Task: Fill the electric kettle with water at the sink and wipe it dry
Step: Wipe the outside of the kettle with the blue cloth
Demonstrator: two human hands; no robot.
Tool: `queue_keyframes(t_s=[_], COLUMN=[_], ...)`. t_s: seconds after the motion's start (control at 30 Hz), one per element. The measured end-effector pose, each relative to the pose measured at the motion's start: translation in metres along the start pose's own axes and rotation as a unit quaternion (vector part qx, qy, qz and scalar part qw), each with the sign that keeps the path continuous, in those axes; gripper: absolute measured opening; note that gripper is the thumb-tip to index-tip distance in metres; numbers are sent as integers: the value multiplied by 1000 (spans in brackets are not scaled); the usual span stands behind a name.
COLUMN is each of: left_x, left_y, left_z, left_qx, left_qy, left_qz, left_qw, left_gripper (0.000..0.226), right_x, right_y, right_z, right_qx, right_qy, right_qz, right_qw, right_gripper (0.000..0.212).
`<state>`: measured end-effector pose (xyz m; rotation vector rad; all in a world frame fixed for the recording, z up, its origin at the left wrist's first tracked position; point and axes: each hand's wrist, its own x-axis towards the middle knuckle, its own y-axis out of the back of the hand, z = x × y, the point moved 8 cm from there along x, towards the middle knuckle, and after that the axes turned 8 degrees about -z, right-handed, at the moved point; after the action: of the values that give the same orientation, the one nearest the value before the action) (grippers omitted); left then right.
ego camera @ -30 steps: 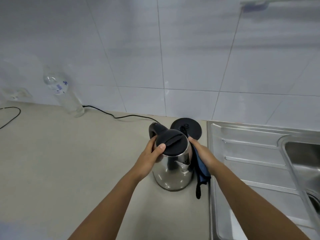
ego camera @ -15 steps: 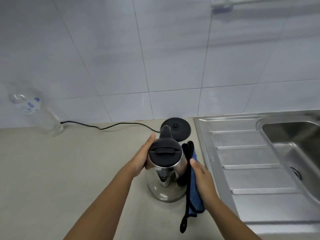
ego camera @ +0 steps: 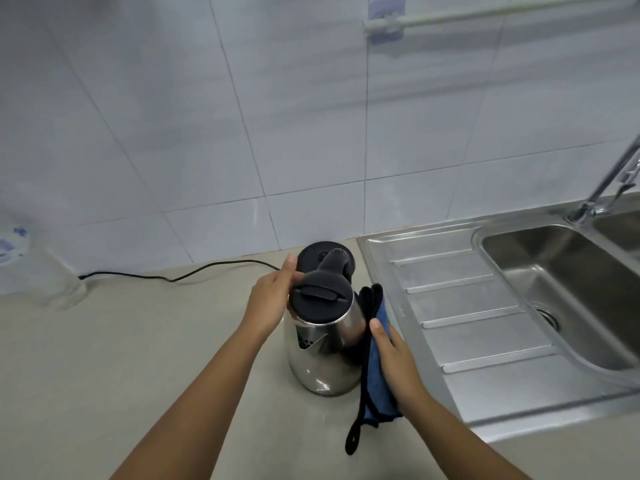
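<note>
A steel electric kettle with a closed black lid stands on the beige counter, its spout turned toward me. My left hand grips the kettle's top at the left side of the lid. My right hand presses a blue cloth with black trim flat against the kettle's right side. The cloth's black loop hangs down to the counter. Behind the kettle sits its black round base. The steel sink with its tap lies to the right.
A black power cord runs along the wall from the base to the left. A clear plastic bottle stands at the far left by the tiled wall. The ribbed draining board borders the kettle's right. A white rail hangs on the wall.
The kettle has been turned so its spout faces me and the handle points away. My right hand with the cloth slid down the kettle's right side. The view shifted right, showing the sink and tap.
</note>
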<state>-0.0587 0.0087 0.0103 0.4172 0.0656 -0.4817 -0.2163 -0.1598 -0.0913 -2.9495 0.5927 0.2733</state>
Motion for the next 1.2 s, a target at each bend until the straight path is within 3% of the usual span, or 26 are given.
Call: queue_keyframes(t_s=[0.07, 0.23, 0.33, 0.43, 0.57, 0.7, 0.8, 0.97, 1.0, 1.1, 1.2], left_x=[-9, -14, -10, -7, -7, -6, -4, -3, -3, -2, -1], left_y=[-11, -29, -32, -34, -34, -33, -34, -34, -34, -34, -34], left_z=[2, 17, 26, 26, 23, 22, 20, 18, 17, 17, 16], left_qx=[28, 34, 39, 41, 28, 24, 22, 0, -3, -8, -10], left_qy=[32, 21, 9, 7, -1, 3, 3, 5, 5, -2, -11], left_qz=[-36, -71, -96, -111, -105, -98, -92, -68, -62, -55, -55], left_qw=[998, 997, 995, 993, 994, 995, 995, 998, 998, 998, 998], left_gripper=[70, 64, 56, 51, 53, 62, 65, 59, 58, 57, 58], right_x=[7, 9, 6, 12, 17, 25, 28, 9, 1, -16, -31], right_y=[0, -8, -2, 10, 25, 26, 23, 18, 16, 7, -8], right_z=[2, -41, -47, -31, 9, -25, -55, -2, 12, 28, -5], right_qx=[0, -55, -69, -59, -43, -53, -52, -22, -34, -105, -137], right_qy=[-23, 98, 104, 62, -93, -54, 15, -50, -72, -93, 19], right_qz=[-14, 8, 36, 30, -32, -72, -81, 17, 45, 72, 101], right_qw=[1000, 994, 992, 996, 994, 994, 995, 998, 996, 987, 985], right_gripper=[48, 60, 68, 48, 26, 35, 62, 25, 26, 62, 76])
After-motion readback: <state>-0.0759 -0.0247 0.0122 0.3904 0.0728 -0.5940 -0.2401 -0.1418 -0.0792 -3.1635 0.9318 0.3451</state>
